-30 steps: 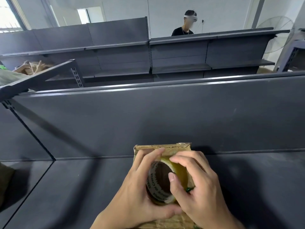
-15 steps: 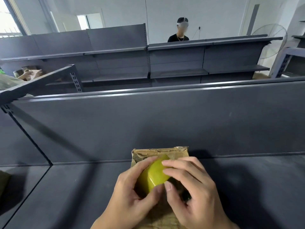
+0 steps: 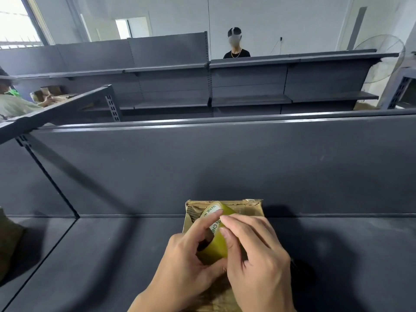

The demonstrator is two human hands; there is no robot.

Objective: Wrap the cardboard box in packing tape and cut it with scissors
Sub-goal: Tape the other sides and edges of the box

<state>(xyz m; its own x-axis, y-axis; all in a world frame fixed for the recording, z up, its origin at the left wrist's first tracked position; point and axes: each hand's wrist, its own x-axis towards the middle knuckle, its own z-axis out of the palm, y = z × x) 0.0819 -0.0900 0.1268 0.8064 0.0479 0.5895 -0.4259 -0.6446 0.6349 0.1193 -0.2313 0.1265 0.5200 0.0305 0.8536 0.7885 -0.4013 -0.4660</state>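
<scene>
Both hands hold a tape roll [image 3: 215,242] over the box [image 3: 247,209], which lies on the dark shelf [image 3: 101,266] near the centre, its far end touching the back panel [image 3: 202,167]. The left hand [image 3: 186,264] is curled round the roll w/ fingers on its near-left side and thumb under it, index tip up on the core's edge. The right hand [image 3: 254,251] is also closed on the roll from the right, fingertips pressed on the yellowish tape face. The roll is tilted, core opening facing left; the white core label reads "MADE IN CHI…", rest hidden by fingers. The box top is brown, creased, torn along the far edge; no print readable on it. Just right of the right hand a dark object [image 3: 295,265] sits on the shelf, too hidden to tell what. Far off, another person [image 3: 236,49] stands behind grey shelving [image 3: 247,86]; a fan [image 3: 380,57] stands far right.
</scene>
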